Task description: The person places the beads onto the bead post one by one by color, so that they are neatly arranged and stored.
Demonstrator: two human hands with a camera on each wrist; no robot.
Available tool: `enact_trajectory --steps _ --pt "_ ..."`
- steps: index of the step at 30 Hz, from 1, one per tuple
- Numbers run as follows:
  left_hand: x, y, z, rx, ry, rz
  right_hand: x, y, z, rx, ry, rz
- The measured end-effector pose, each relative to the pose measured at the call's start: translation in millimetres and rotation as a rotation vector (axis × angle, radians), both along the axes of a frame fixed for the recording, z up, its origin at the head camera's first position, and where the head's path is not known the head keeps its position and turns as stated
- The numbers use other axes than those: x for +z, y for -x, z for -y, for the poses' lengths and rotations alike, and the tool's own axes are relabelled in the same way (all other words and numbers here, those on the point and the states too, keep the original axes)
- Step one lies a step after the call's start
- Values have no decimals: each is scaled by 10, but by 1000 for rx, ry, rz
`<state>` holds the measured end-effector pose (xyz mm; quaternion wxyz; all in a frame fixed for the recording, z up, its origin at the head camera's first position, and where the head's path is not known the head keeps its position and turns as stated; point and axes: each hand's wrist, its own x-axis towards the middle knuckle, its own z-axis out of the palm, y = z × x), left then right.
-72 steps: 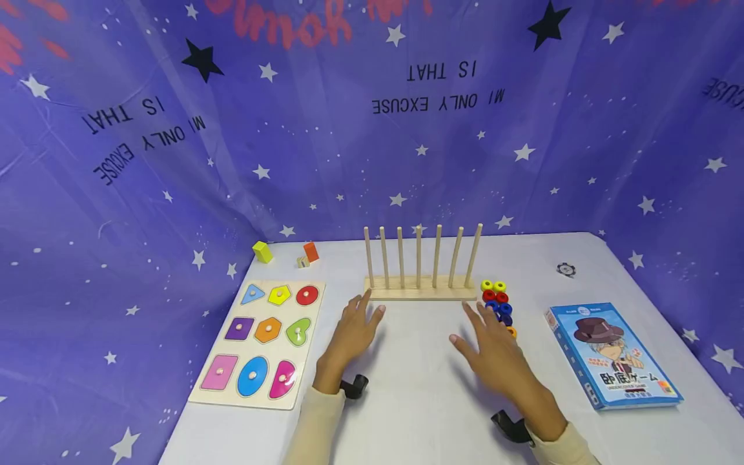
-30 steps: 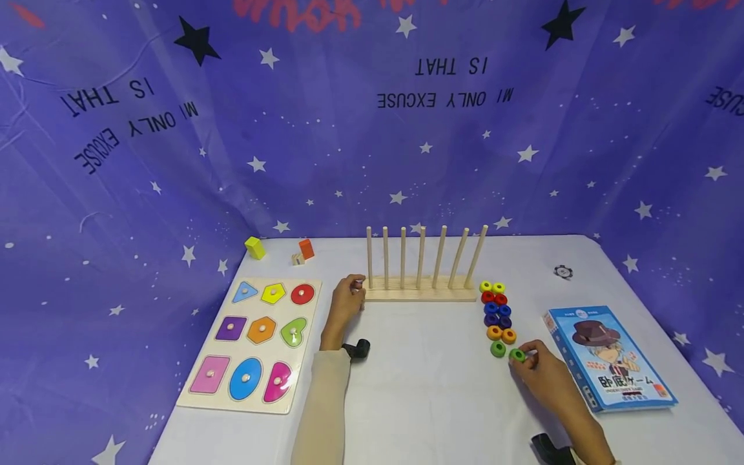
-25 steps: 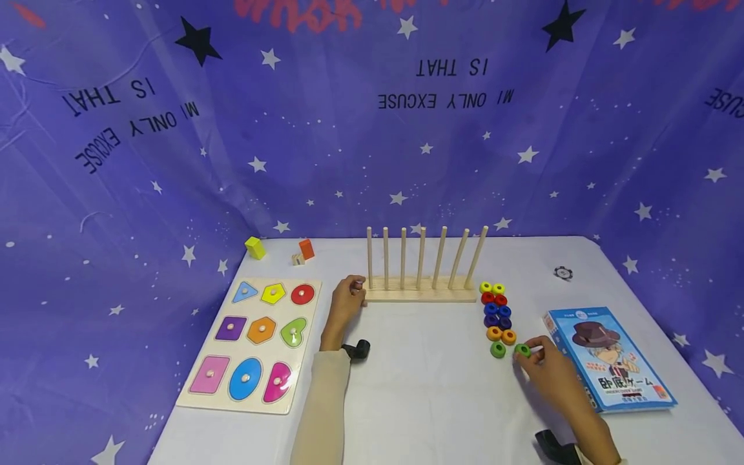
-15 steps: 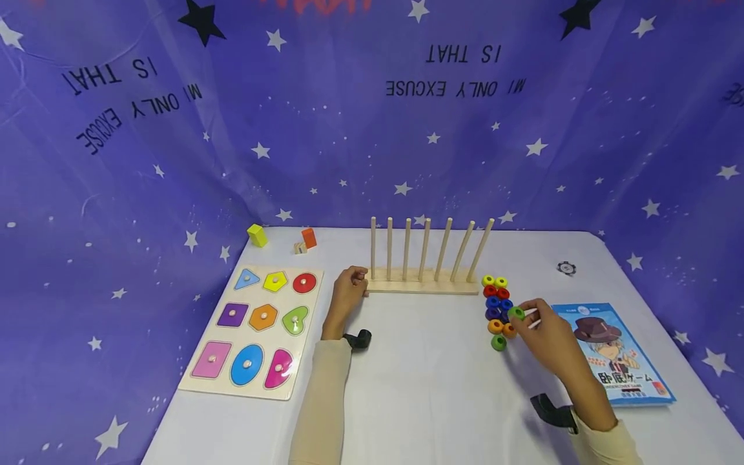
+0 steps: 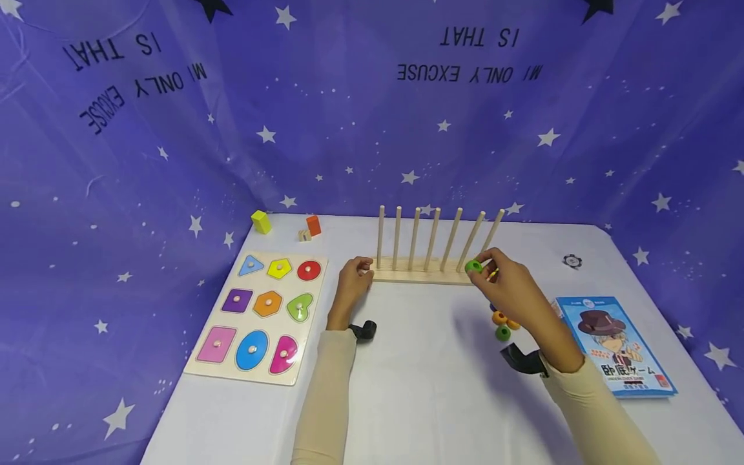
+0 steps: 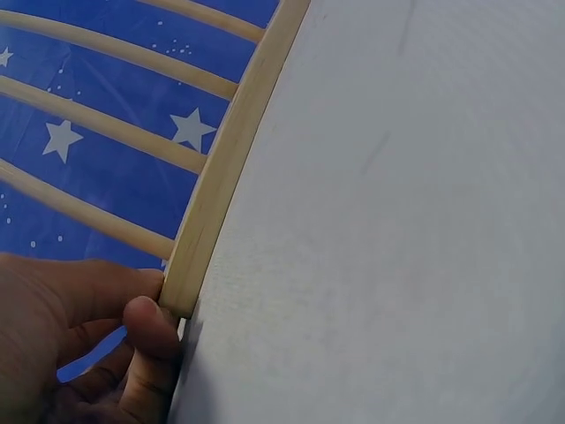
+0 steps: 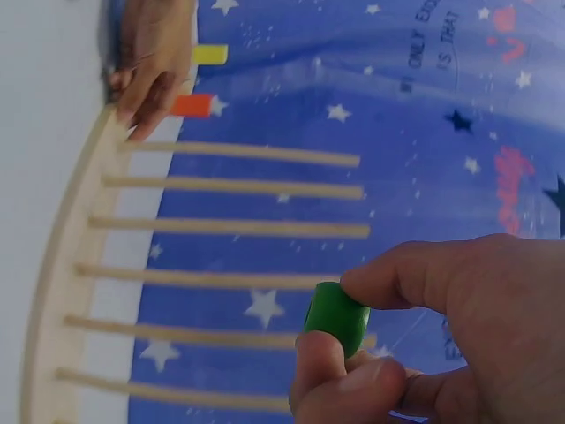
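A wooden rack (image 5: 421, 276) with a row of upright pegs stands toward the back of the table. My left hand (image 5: 353, 285) grips the left end of its base; in the left wrist view the thumb and a finger pinch that end of the base (image 6: 190, 281). Raised near the rack's right end, my right hand (image 5: 514, 287) pinches a green bead (image 5: 473, 266) between thumb and fingers. The right wrist view has this bead (image 7: 337, 318) up among the pegs, on none of them. Another green bead (image 5: 502, 333) and orange beads (image 5: 498, 318) lie below; my right hand hides most others.
A shape puzzle board (image 5: 256, 316) lies on the left, with a yellow block (image 5: 261, 222), an orange block (image 5: 314, 225) and a small striped cube (image 5: 305, 236) behind it. On the right are a blue game box (image 5: 616, 345) and a round black-and-white piece (image 5: 572, 261).
My right hand has picked up the green bead from the front of the rows and carried it up and left to the rack. My left hand has taken hold of the rack's left end.
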<state>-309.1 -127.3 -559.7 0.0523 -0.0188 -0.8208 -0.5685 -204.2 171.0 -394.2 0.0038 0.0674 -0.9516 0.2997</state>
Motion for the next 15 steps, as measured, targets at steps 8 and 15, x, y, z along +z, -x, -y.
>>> enact_trajectory --steps 8,15 --pt "47 8 -1 5 -43 16 428 279 368 130 -12 -46" --pt "27 -30 -6 5 -58 65 782 601 703 183 -33 -80"
